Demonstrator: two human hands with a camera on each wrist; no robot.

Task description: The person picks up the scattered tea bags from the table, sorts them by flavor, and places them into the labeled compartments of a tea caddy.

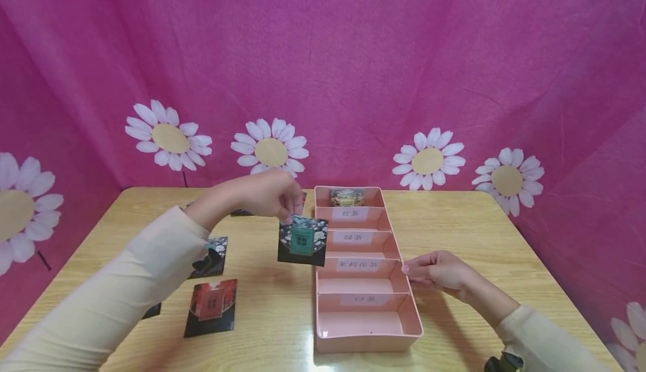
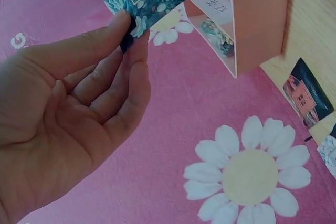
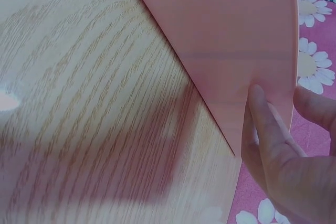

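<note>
My left hand (image 1: 272, 195) pinches a dark tea sachet (image 1: 303, 241) with a green label and white flowers by its upper edge. The sachet hangs beside the left wall of a pink divided box (image 1: 370, 343), above the table. In the left wrist view, thumb and fingers hold its corner. My right hand (image 1: 444, 274) holds the box's right wall, thumb at the rim and fingers against the outside, as the right wrist view shows. The box has several compartments with white handwritten labels. A sachet with a yellow label (image 1: 348, 197) lies in the farthest compartment.
A red-labelled sachet (image 1: 211, 308) lies on the wooden table (image 1: 272, 327) left of the box. Another floral sachet (image 1: 217, 254) is partly hidden by my left sleeve, with more sachets partly covered. A pink curtain (image 1: 348, 69) with daisies stands behind the table.
</note>
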